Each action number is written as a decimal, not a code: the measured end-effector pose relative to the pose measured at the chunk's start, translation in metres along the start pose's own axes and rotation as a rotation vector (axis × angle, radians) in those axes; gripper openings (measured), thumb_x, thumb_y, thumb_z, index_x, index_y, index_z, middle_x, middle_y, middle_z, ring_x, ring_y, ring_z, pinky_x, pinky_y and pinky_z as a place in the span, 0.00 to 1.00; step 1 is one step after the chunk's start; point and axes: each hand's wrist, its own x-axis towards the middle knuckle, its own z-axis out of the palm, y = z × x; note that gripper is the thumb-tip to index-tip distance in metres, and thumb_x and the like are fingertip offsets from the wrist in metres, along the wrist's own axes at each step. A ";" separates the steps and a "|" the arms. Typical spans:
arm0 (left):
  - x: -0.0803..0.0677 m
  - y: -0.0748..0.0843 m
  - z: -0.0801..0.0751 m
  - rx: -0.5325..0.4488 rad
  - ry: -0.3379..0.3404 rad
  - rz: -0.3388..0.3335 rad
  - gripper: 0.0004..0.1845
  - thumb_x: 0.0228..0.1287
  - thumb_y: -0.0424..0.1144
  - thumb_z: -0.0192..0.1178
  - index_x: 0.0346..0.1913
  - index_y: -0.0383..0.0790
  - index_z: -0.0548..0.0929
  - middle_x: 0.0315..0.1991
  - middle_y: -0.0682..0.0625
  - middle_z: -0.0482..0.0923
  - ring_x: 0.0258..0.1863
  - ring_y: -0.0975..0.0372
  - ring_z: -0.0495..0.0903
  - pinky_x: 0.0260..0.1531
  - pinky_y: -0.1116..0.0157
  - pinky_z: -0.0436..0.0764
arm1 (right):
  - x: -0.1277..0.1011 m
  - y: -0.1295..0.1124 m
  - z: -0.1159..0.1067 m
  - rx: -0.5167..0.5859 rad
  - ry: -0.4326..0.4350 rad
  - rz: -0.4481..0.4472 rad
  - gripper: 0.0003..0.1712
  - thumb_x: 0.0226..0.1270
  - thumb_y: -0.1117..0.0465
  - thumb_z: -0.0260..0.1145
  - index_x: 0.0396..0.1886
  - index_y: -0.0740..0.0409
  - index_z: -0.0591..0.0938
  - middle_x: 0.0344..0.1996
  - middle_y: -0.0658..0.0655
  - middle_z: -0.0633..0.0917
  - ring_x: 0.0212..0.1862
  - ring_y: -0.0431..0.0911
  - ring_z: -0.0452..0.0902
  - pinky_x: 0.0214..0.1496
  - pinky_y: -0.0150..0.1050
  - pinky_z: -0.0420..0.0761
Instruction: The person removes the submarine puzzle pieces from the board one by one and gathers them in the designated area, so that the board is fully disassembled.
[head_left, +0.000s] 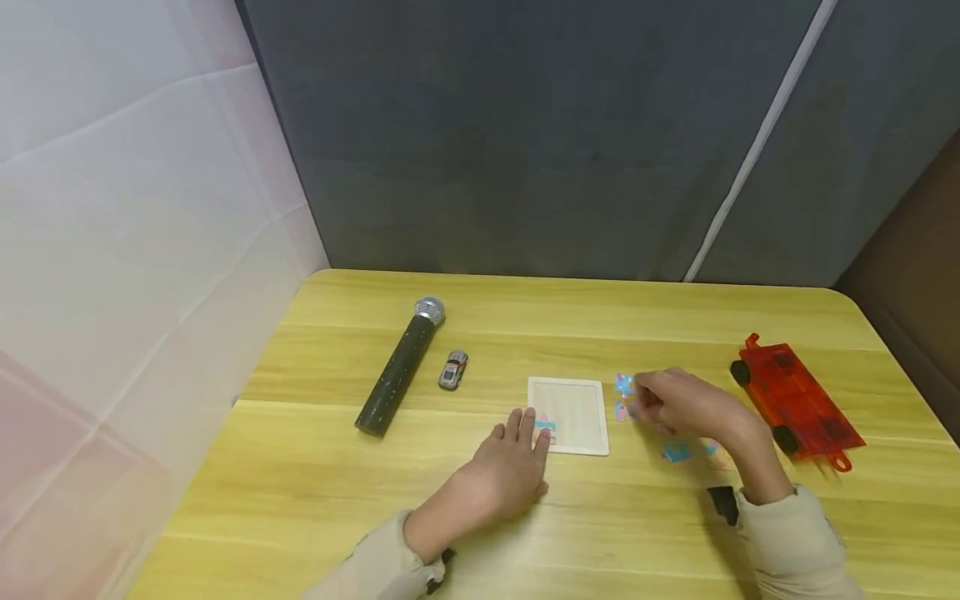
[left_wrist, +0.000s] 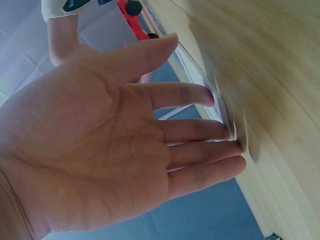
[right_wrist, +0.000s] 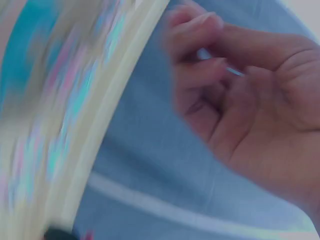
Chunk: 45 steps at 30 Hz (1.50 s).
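Pastel jigsaw pieces (head_left: 625, 385) sit blurred beside the square white puzzle tray (head_left: 576, 410); no print is readable. Right hand (head_left: 682, 406) pinches one piece, mostly hidden. Left hand (head_left: 510, 471), fingers straight, presses the tray's edge.

Right wrist view motion-blurred; piece pinched in right hand (right_wrist: 240, 95) mostly hidden by fingers.

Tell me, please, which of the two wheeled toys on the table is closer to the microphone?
The small silver toy car, lying just right of the microphone. The red wheeled toy sits far off at the table's right edge.

Left hand (head_left: 512, 467) rests flat beside puzzle tray (head_left: 575, 414); right hand (head_left: 678, 404) pinches puzzle piece (head_left: 628, 409).
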 end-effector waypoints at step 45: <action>0.000 0.004 0.002 0.109 -0.039 0.029 0.36 0.86 0.60 0.53 0.88 0.76 0.52 0.86 0.31 0.58 0.86 0.42 0.60 0.77 0.54 0.76 | 0.055 -0.067 0.069 -0.146 0.094 -0.033 0.14 0.72 0.68 0.77 0.41 0.57 0.77 0.37 0.54 0.77 0.32 0.44 0.71 0.32 0.35 0.75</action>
